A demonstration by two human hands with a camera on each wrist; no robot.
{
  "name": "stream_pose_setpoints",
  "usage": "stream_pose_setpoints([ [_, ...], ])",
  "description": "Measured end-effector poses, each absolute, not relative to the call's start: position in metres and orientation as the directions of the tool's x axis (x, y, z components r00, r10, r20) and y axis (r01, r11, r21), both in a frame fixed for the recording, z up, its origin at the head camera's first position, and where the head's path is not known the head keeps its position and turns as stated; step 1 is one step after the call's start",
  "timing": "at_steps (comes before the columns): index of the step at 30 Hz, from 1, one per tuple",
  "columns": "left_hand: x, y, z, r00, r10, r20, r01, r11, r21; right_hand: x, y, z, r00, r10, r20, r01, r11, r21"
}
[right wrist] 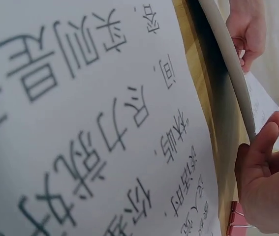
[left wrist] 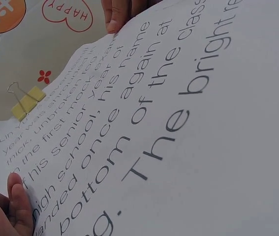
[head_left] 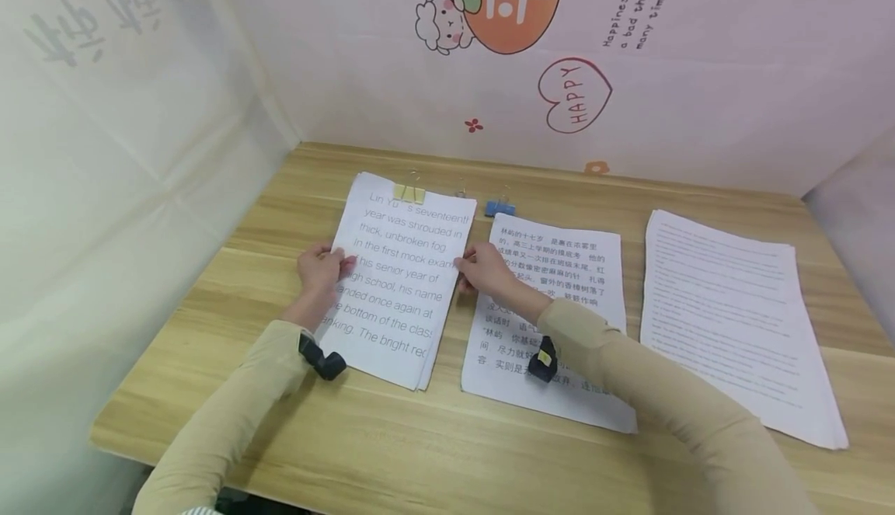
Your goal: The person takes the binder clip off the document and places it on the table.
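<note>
Both hands hold a stack of printed English sheets (head_left: pixel 395 290) by its long sides, thumbs on top. My left hand (head_left: pixel 322 270) grips the left edge, and my right hand (head_left: pixel 489 270) pinches the right edge. A yellow binder clip (head_left: pixel 409 193) sits on the stack's top edge, its wire handles upright. From the right wrist view, the stack's edge (right wrist: pixel 228 54) stands raised off the table, with the right thumb (right wrist: pixel 267 135) over it. In the left wrist view the left fingertips (left wrist: pixel 15 187) lie on the paper's margin.
Right of the held stack lies a Chinese-text stack (head_left: pixel 559 266), partly under the right forearm, with a blue binder clip (head_left: pixel 499 208) at its top. Farther right is a stack of finely printed sheets (head_left: pixel 720 321). A red binder clip (right wrist: pixel 236 219) shows near the right hand. A wall stands behind the table.
</note>
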State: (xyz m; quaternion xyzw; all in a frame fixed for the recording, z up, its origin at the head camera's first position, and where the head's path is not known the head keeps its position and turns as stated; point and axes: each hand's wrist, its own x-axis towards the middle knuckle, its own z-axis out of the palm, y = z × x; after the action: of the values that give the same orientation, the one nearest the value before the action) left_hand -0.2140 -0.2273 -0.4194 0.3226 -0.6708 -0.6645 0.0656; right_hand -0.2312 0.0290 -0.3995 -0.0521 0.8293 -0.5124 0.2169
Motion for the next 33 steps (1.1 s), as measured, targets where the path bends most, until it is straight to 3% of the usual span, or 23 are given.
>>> stream_pose_setpoints([
  [7, -0.215, -0.228, -0.419, -0.787, -0.508, -0.35, -0.339, -0.119, 0.933, -0.232, 0.025, -0.404, -0.905, -0.267, -0.332, 0.215, 0.387, -0.897],
  [18, -0.214, -0.24, -0.415, -0.802, -0.451, -0.392, -0.393, -0.098, 0.914, -0.23, 0.022, -0.407, -0.928, -0.286, -0.241, 0.122, 0.377, -0.918],
  [33, -0.259, -0.244, -0.398, -0.858, -0.361, -0.365, -0.401, 0.026, 0.916, -0.229, 0.027, -0.409, -0.927, -0.298, -0.23, 0.109, 0.373, -0.922],
])
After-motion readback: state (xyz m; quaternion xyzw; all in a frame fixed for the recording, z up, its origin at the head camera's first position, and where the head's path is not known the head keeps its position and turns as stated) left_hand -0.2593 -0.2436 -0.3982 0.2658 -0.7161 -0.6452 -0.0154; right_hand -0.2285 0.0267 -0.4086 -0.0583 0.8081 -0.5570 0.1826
